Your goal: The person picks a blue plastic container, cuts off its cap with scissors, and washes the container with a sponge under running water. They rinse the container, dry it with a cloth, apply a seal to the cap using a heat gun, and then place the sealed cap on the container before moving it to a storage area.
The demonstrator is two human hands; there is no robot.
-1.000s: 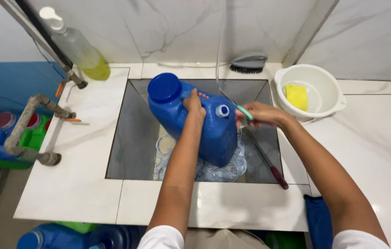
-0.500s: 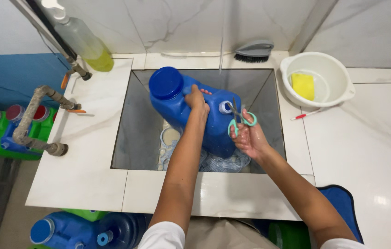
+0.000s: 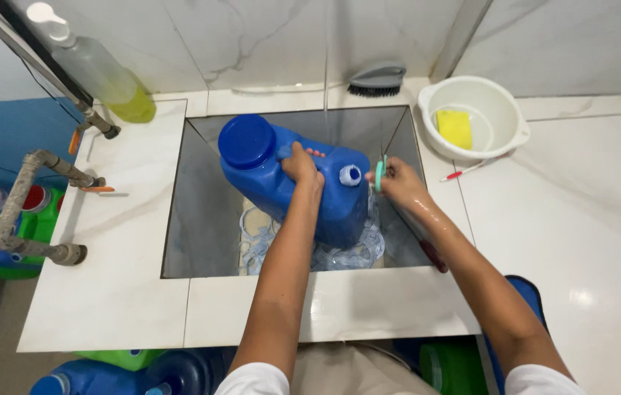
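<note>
Large blue plastic jug (image 3: 281,175) with a wide blue screw cap lies tilted inside the sunken grey sink (image 3: 201,212), over clear plastic bottles (image 3: 340,256). Left hand (image 3: 302,164) is clamped on the jug's handle. Right hand (image 3: 397,179), well clear of the left, is closed around a small teal brush (image 3: 379,174), just beside the jug's small white spout cap (image 3: 350,175). White round basin (image 3: 504,143) holding a yellow sponge (image 3: 454,128) stands on the white marble desk (image 3: 120,271).

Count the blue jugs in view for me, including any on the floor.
2 for certain: one blue jug in the sink, gripped by the left hand, and one on the floor at the bottom edge. More may be hidden under the counter.
</note>
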